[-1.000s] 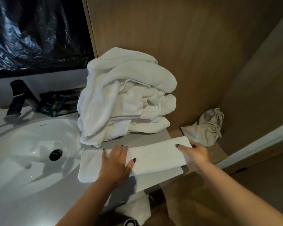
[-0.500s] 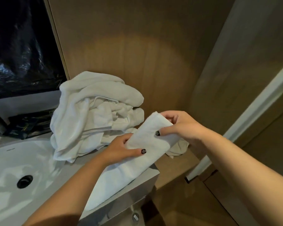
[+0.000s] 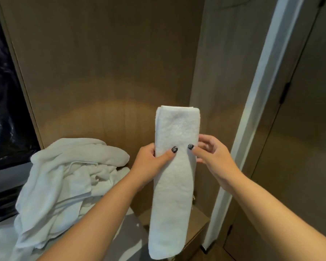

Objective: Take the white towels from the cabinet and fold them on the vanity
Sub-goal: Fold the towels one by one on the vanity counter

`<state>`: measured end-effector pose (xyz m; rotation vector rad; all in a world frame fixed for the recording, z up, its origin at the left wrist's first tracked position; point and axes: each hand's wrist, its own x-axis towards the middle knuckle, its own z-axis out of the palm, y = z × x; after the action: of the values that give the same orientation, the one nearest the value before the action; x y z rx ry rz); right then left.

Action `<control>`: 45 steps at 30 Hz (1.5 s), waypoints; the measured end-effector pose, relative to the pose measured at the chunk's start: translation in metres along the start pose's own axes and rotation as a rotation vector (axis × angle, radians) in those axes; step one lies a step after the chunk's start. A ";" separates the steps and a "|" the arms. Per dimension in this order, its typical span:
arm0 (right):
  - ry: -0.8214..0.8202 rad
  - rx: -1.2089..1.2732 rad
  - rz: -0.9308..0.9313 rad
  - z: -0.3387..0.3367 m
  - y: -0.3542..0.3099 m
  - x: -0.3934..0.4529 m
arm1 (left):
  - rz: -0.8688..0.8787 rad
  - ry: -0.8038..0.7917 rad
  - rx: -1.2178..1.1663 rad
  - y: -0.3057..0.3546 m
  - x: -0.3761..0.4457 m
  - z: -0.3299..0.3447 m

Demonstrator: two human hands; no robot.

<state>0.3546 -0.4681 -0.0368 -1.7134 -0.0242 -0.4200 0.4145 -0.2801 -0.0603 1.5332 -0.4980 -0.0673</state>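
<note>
Between both hands' grip, left hand (image 3: 149, 164) and right hand (image 3: 213, 157), hangs folded towel (image 3: 174, 185).

Folded white towel (image 3: 174, 178): long narrow strip of terry, held upright in the air, folded edge at the top, lower end hanging free below. Gripped about a third of the way down, at its left edge by the left hand (image 3: 149, 166) and at its right edge by the right hand (image 3: 213, 157), thumbs on the front face. Pile of white towels (image 3: 64, 185): unfolded, crumpled, heaped at the lower left, apart from the held strip.
</note>
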 end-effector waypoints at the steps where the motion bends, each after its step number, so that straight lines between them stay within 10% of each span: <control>1: 0.003 0.010 0.014 -0.008 0.001 -0.006 | 0.017 0.024 -0.034 0.012 0.004 0.009; 22: 0.214 0.241 -0.270 -0.125 -0.080 0.017 | 0.268 -0.118 -0.064 0.181 0.086 0.149; 45: 0.453 0.338 -0.578 -0.215 -0.252 0.337 | 0.585 -0.244 -0.101 0.252 0.359 0.168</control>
<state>0.5497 -0.6992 0.3271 -1.2259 -0.2507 -1.1573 0.6122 -0.5478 0.2716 1.2361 -1.1040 0.1738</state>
